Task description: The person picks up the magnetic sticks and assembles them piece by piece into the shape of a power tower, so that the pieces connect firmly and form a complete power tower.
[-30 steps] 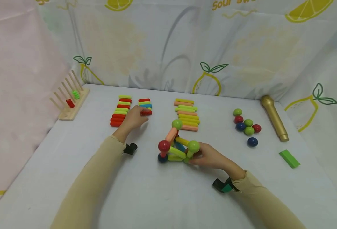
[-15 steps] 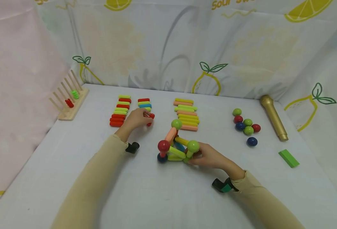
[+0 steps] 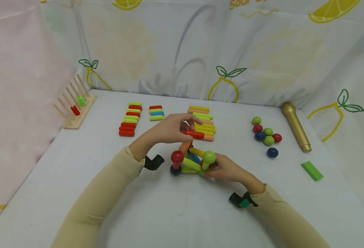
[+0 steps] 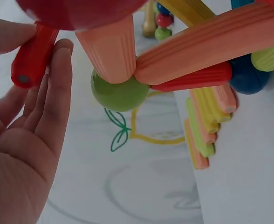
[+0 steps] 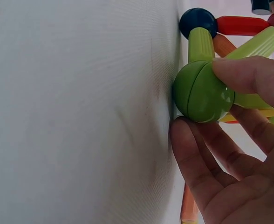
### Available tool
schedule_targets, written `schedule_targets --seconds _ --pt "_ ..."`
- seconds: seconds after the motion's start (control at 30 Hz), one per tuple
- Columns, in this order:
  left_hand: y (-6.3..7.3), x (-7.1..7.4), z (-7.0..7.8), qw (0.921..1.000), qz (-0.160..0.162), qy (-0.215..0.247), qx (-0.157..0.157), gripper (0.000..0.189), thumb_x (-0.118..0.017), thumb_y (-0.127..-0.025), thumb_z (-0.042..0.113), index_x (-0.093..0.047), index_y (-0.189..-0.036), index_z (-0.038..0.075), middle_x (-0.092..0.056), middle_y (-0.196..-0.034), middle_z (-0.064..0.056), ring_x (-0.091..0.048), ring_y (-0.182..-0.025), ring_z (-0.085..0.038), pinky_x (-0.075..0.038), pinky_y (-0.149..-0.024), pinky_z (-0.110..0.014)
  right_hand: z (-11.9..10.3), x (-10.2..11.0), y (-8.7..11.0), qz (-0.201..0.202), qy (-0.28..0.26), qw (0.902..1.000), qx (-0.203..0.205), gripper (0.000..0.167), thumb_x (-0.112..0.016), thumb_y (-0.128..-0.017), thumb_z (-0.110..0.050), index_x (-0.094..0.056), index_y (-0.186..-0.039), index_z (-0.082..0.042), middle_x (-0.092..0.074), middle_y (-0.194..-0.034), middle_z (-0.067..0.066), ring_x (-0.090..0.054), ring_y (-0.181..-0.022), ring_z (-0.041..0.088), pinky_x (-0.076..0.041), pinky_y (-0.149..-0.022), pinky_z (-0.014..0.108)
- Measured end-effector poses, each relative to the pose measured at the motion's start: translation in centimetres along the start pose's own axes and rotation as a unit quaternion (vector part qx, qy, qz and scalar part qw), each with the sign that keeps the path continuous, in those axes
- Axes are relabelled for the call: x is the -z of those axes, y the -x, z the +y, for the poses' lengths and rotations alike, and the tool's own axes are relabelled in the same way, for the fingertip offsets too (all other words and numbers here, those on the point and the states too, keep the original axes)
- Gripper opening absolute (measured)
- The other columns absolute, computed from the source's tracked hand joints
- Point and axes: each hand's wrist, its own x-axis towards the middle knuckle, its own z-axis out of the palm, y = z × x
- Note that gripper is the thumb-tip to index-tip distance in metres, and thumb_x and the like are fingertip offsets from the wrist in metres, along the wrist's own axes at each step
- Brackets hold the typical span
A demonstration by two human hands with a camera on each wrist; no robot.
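My left hand (image 3: 172, 128) pinches a red stick (image 3: 195, 134) between thumb and fingers, over the far side of a frame built of colored sticks and balls (image 3: 192, 164). In the left wrist view the red stick's end (image 4: 23, 78) points toward the camera, beside the frame's green ball (image 4: 119, 91); the left hand hides that ball in the head view. My right hand (image 3: 226, 168) holds the frame's near right corner, thumb and fingers around a low green ball (image 5: 202, 91). A red ball (image 3: 177, 156) tops the left corner, a green ball (image 3: 209, 157) the right one.
Rows of loose sticks lie at the left (image 3: 127, 128), center left (image 3: 156, 117) and behind the frame (image 3: 205, 126). Several loose balls (image 3: 268, 140), a gold microphone-shaped object (image 3: 296, 127) and a green block (image 3: 312, 171) lie at right. A wooden peg rack (image 3: 79, 112) stands far left.
My left hand has taken the red stick from the center-left row and carried it right, over the frame. My right hand has stayed at the frame's corner.
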Motion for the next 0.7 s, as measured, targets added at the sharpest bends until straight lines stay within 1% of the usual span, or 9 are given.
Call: schedule_targets --seconds 0.07,0.13,0.17,0.23,0.33,0.4,0.5,0.6,0.7 --pt "-0.3 -0.1 0.4 0.9973 -0.036 -0.054 -0.035 0.039 -0.065 -0.086 0.009 -0.059 -0.124 0.009 -0.057 -0.102 -0.003 -0.057 -0.094 -0.014 -0.048 -0.082 -0.026 0.0 0.1 0.0 0.0 -0.002 1.0 0.001 0.031 -0.07 -0.082 -0.009 -0.058 -0.109 -0.001 -0.061 -0.102 0.005 -0.058 -0.09 0.018 -0.05 -0.083 0.031" --pt "-0.5 -0.2 0.7 0.9904 -0.066 -0.102 -0.065 0.037 -0.063 -0.089 0.011 -0.058 -0.126 0.009 -0.058 -0.106 -0.001 -0.053 -0.098 -0.014 -0.045 -0.086 -0.026 0.0 0.1 0.1 0.0 -0.002 1.0 0.003 0.031 -0.07 -0.082 -0.009 -0.057 -0.11 -0.001 -0.061 -0.102 0.005 -0.058 -0.09 0.017 -0.05 -0.083 0.03" --pt "-0.6 -0.2 0.8 0.987 -0.077 -0.119 -0.076 0.033 -0.061 -0.091 0.011 -0.059 -0.124 0.008 -0.057 -0.108 -0.001 -0.051 -0.099 -0.014 -0.044 -0.087 -0.026 0.0 0.1 0.1 0.0 -0.001 1.0 0.003 0.031 -0.07 -0.082 -0.01 -0.057 -0.11 -0.001 -0.061 -0.102 0.004 -0.058 -0.089 0.017 -0.05 -0.082 0.03" --pt "-0.8 -0.3 1.0 0.9812 -0.094 -0.139 -0.095 0.027 -0.057 -0.092 0.009 -0.059 -0.12 0.008 -0.056 -0.111 -0.001 -0.049 -0.102 -0.014 -0.042 -0.09 -0.027 0.0 0.1 0.2 0.0 -0.001 1.0 0.004 0.031 -0.07 -0.083 -0.01 -0.057 -0.11 -0.002 -0.061 -0.101 0.003 -0.058 -0.089 0.016 -0.05 -0.082 0.029" --pt "-1.3 -0.5 1.2 0.9754 -0.105 -0.159 -0.11 0.025 -0.056 -0.093 0.008 -0.058 -0.117 0.012 -0.057 -0.113 0.004 -0.048 -0.108 -0.01 -0.036 -0.096 -0.027 -0.1 0.1 0.2 0.001 -0.003 1.0 0.0 0.03 -0.07 -0.082 -0.009 -0.057 -0.109 -0.003 -0.061 -0.1 0.002 -0.059 -0.088 0.016 -0.05 -0.081 0.029" --pt "-1.7 -0.7 1.2 0.9713 -0.109 -0.173 -0.121 0.025 -0.061 -0.09 0.008 -0.061 -0.114 0.015 -0.059 -0.111 0.01 -0.048 -0.108 -0.009 -0.029 -0.099 -0.03 -0.1 0.1 0.2 0.0 -0.003 1.0 0.0 0.03 -0.07 -0.082 -0.009 -0.057 -0.108 -0.003 -0.061 -0.1 0.002 -0.059 -0.088 0.016 -0.05 -0.081 0.028" --pt "-2.4 -0.7 1.2 0.9621 -0.117 -0.206 -0.134 0.024 -0.068 -0.085 0.011 -0.066 -0.107 0.02 -0.062 -0.104 0.017 -0.048 -0.107 -0.006 -0.023 -0.1 -0.036 0.0 0.1 0.2 0.001 -0.004 1.0 -0.002 0.03 -0.07 -0.082 -0.009 -0.057 -0.108 -0.003 -0.061 -0.1 0.002 -0.059 -0.087 0.015 -0.05 -0.08 0.028" --pt "-2.8 -0.6 1.2 0.9555 -0.141 -0.212 -0.149 0.022 -0.071 -0.082 0.008 -0.068 -0.102 0.018 -0.063 -0.098 0.016 -0.05 -0.101 -0.007 -0.024 -0.1 -0.035 0.0 0.0 0.2 0.001 -0.006 1.0 -0.002 0.03 -0.07 -0.082 -0.009 -0.057 -0.109 -0.003 -0.061 -0.1 0.002 -0.059 -0.087 0.016 -0.05 -0.079 0.028" --pt "-3.0 -0.5 1.3 0.951 -0.163 -0.214 -0.152 0.021 -0.071 -0.081 0.004 -0.069 -0.098 0.016 -0.063 -0.093 0.013 -0.052 -0.095 -0.007 -0.033 -0.094 -0.028 0.0 -0.1 0.2 0.001 -0.008 1.0 -0.001 0.031 -0.069 -0.082 -0.009 -0.057 -0.11 -0.002 -0.061 -0.101 0.003 -0.059 -0.087 0.016 -0.05 -0.079 0.028"
